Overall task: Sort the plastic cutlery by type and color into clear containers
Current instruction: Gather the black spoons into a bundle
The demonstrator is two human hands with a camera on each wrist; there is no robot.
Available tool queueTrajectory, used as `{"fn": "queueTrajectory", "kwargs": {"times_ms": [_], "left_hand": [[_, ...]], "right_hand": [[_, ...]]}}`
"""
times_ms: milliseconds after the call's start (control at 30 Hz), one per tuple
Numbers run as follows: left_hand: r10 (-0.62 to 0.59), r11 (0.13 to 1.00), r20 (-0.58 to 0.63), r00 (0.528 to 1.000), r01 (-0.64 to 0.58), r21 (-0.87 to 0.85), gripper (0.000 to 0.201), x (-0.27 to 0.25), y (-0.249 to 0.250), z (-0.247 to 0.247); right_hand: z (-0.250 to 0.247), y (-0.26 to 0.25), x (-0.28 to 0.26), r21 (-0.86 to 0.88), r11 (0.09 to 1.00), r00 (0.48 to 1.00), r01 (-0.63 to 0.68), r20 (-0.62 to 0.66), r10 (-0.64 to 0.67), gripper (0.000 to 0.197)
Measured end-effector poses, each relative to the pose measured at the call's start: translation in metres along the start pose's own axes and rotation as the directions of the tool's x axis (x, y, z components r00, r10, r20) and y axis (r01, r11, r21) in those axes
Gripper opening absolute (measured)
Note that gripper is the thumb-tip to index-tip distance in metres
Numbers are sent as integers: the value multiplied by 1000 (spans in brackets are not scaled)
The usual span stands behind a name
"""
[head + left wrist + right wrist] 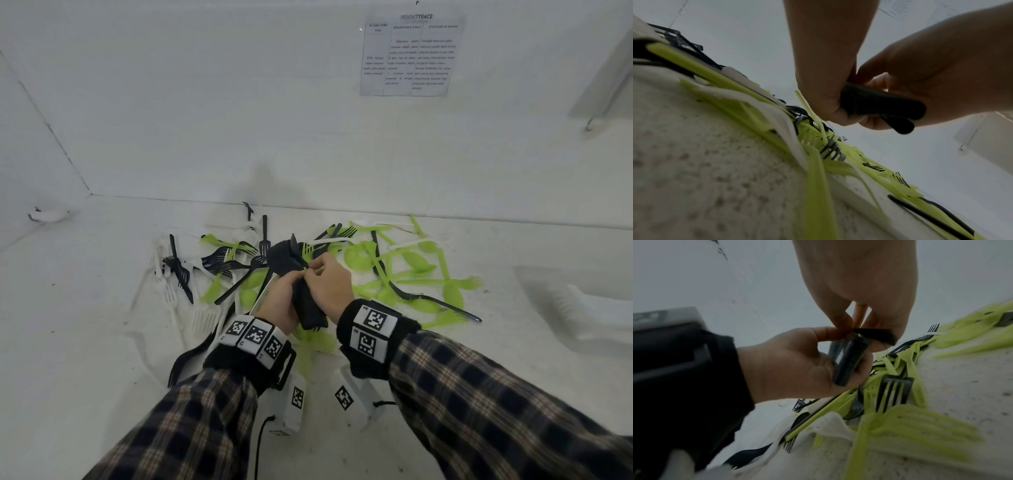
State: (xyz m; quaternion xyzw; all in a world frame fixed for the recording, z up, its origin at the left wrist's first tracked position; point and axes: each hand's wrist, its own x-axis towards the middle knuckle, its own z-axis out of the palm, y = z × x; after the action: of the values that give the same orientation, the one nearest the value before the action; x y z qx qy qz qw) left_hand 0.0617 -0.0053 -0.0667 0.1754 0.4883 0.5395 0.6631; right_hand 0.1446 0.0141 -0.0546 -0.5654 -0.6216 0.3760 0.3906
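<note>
Early days: the left hand grips a stack of black forks the right hand pinches too, over mid-counter (most cutlery lies unsorted), container at the right edge.

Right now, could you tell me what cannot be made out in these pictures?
- Black stack, head view: the piece count and type; both hands cover its middle.
- Left hand: its fingers are hidden behind the stack.
- Wall sheet: the print is too small to read.
- Container: cut off by the right edge; its contents are unclear.
- Near green cutlery, right wrist view: blurred.
</note>
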Motion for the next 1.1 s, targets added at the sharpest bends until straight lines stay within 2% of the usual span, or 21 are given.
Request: {"fn": "queueTrajectory", "kwargs": {"times_ms": [233, 367, 533, 600, 667, 700, 767, 833, 900, 1033, 1100], "left_hand": [[-16, 1000, -28, 999, 16, 6, 31, 8, 17, -6], [-14, 999, -78, 997, 18, 40, 30, 17, 25, -14], [111, 994, -97, 989, -111, -1, 28, 32, 32, -26], [125, 992, -96, 988, -123, 22, 26, 36, 36, -29], [107, 994, -93, 990, -103, 46, 21, 37, 40, -30], [97, 994, -90, 991, -93, 53, 20, 38, 41, -31], [85, 995, -90, 992, -80, 56, 20, 40, 43, -33], [77, 997, -101, 992, -73, 40, 22, 44, 45, -36], [80, 997, -105, 991, -78, 19, 22, 47, 47, -37], [69, 997, -85, 994, -71, -14, 21, 48, 50, -37], [69, 997, -81, 994, -71, -22, 19, 48, 52, -37]], "right_hand": [[8, -3, 9, -23, 997, 997, 72, -12, -73, 16], [12, -9, 19, -54, 994, 995, 92, 44, -90, 19], [13, -10, 38, -1, 996, 977, 88, 197, -86, 22], [11, -7, 52, -75, 992, 975, 105, 205, -88, 25], [8, 2, 70, -287, 950, 983, 122, 167, -75, 30], [7, 7, 78, -432, 895, 982, 113, 186, -34, 32], [4, 15, 87, -696, 704, 954, 140, 285, 92, 39], [2, 19, 90, -787, 573, 914, 230, 377, 152, 40], [0, 20, 91, -779, 569, 912, 263, 393, 117, 37], [-2, 23, 100, -708, 662, 929, 244, 367, 50, 34], [-3, 25, 102, -710, 639, 910, 297, 413, 36, 40]]}}
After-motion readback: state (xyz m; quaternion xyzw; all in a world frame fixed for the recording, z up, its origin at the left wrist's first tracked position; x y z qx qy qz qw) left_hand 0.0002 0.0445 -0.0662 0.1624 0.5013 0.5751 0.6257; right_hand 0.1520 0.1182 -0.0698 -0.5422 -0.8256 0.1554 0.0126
